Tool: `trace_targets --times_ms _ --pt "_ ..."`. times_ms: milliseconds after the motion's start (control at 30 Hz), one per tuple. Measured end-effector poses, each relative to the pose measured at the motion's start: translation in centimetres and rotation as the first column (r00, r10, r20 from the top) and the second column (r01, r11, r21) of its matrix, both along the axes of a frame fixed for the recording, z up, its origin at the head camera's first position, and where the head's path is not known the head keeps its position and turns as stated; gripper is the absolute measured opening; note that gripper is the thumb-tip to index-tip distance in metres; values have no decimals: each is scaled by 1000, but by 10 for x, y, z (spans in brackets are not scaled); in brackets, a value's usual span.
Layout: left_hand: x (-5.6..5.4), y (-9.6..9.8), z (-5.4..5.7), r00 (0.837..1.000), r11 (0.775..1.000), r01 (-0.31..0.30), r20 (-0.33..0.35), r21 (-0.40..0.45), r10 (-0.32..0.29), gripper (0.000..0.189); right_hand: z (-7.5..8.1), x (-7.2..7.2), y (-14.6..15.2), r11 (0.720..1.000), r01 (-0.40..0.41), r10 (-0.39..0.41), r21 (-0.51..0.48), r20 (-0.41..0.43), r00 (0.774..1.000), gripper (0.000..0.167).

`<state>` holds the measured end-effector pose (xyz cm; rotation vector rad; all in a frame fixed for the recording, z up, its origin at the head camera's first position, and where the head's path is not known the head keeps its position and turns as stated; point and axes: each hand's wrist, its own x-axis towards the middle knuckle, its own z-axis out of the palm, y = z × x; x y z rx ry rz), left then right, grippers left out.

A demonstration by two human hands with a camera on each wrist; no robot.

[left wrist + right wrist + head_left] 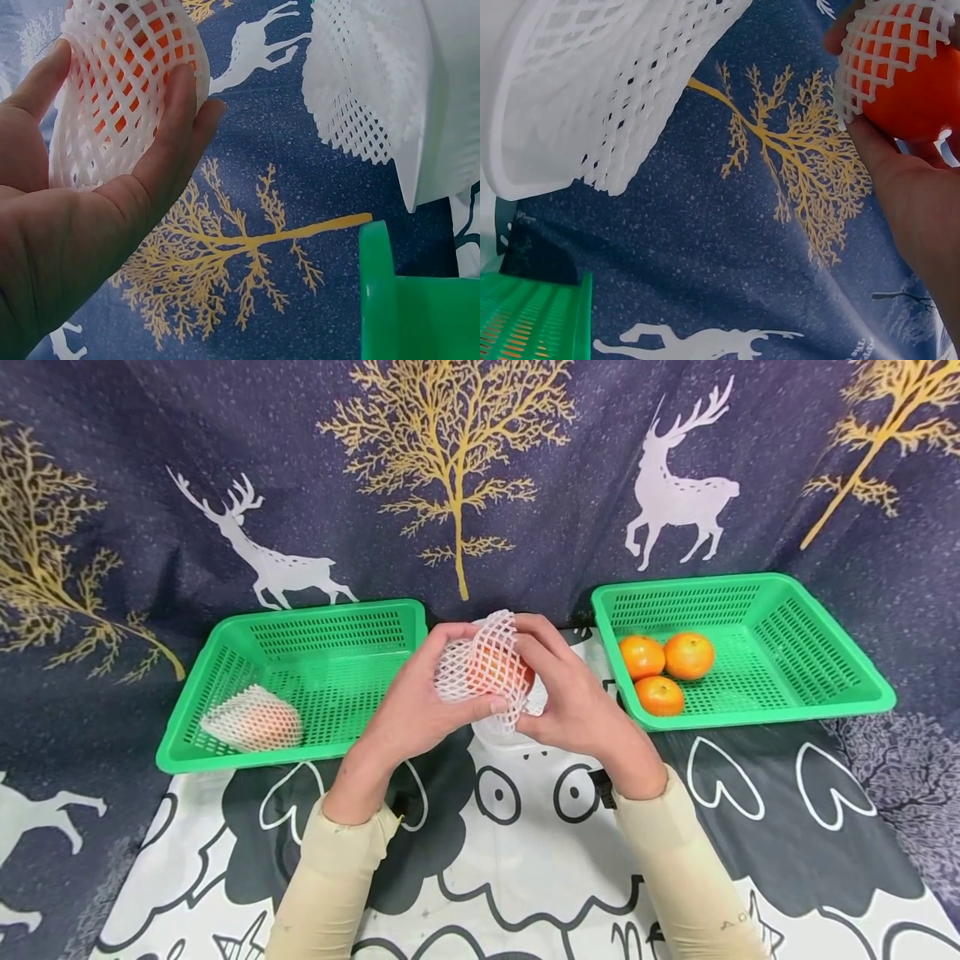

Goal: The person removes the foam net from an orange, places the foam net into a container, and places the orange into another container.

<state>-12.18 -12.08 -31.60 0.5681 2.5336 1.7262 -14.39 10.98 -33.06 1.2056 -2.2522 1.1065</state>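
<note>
Frame centre: the left hand (416, 702) grips a white foam net (452, 672), which partly covers an orange fruit (915, 106); the right hand (576, 697) grips the fruit at the net's edge. Left of frame: a green basket (356, 681) contains one netted fruit (258, 720). Right of frame: a second basket (761, 677) contains three bare fruits (689, 656).

Five fruits (689, 656), two baskets (765, 677)

Right wrist view's edge crops orange fruit (911, 101); left wrist view's crops white container (454, 112), green basket (379, 292)
</note>
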Motion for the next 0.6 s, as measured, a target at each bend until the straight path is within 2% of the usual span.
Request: trace_targets --times_ms 400,600 --pt "-2 -3 5 1000 1000 -9 0 16 9 75 2 -3 3 1000 -1 1 2 -28 1000 58" --pt "-2 -7 5 1000 999 -20 -12 34 20 63 3 -2 8 999 39 -39 24 -5 999 60"
